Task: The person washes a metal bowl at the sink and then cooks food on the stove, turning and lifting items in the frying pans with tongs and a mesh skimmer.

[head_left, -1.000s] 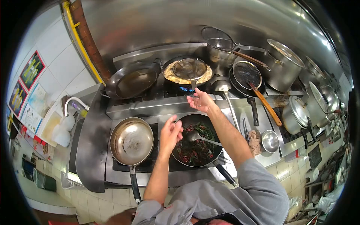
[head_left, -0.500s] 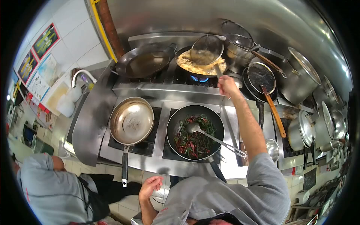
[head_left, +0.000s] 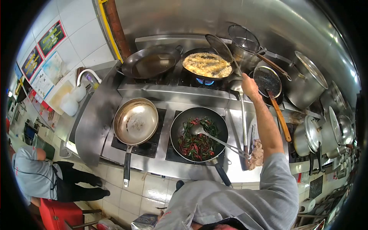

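My right hand (head_left: 250,87) is closed round the handle of a mesh strainer (head_left: 219,46). The strainer is tipped nearly on edge at the right rim of a wok, where pale golden food (head_left: 207,65) bubbles in oil over a blue flame (head_left: 205,82). Below my forearm, a dark frying pan (head_left: 222,116) holds dark green leaves and red chillies (head_left: 195,151). A metal spoon (head_left: 198,130) rests in that pan, its handle over the right rim. My left hand is out of view.
Left of the frying wok stands a wide pan of oil (head_left: 151,65). A bare steel pan (head_left: 136,122) sits on the front left burner. A wooden-handled strainer (head_left: 267,80) and a tall pot (head_left: 304,86) stand right. A co-worker (head_left: 38,172) is at lower left.
My right hand has moved right, lifting the strainer off the food and tipping it up. My left hand has left the view. The co-worker appears farther away at the left.
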Motion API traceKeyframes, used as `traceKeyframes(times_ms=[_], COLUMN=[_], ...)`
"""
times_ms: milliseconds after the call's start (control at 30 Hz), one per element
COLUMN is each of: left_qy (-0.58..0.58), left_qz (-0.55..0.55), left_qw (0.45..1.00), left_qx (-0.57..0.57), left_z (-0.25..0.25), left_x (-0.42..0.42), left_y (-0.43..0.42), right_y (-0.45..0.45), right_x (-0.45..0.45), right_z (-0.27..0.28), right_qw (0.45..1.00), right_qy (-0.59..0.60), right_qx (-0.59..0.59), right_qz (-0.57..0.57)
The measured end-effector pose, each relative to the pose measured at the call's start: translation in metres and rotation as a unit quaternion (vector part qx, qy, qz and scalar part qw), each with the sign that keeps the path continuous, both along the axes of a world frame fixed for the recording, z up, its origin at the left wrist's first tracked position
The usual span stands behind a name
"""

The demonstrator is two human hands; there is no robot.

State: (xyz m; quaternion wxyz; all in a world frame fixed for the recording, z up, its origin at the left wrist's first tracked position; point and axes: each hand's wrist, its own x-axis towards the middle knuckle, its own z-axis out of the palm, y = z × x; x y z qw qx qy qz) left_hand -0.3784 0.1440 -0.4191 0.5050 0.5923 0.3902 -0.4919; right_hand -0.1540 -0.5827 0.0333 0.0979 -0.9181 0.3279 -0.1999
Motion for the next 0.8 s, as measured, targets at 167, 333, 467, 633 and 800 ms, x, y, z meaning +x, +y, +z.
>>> traceKeyframes(times_ms=[167, 333, 467, 633, 800], left_qy=[-0.005, -0.004, 0.013, 0.000, -0.246], left_qz=[0.012, 0.017, 0.035, 0.013, -0.138], left_qw=[1.000, 0.999, 0.998, 1.000, 0.951], left_qx=[-0.021, -0.031, -0.043, 0.008, 0.129], left_z=[-0.015, -0.020, -0.025, -0.028, 0.000], left_x=[0.000, 0.004, -0.001, 0.027, 0.086], left_y=[-0.013, -0.014, 0.000, 0.017, 0.003], right_y=[0.002, 0.009, -0.010, -0.045, -0.060], right_x=[-0.006, -0.006, 0.004, 0.013, 0.018], right_z=[-0.004, 0.013, 0.006, -0.033, -0.037], right_qw=[0.999, 0.999, 1.000, 0.987, 0.960], right_qy=[-0.015, -0.033, -0.011, -0.087, -0.128], right_qx=[0.033, 0.038, 0.012, -0.053, 0.222], right_qz=[0.031, 0.013, 0.010, 0.127, 0.109])
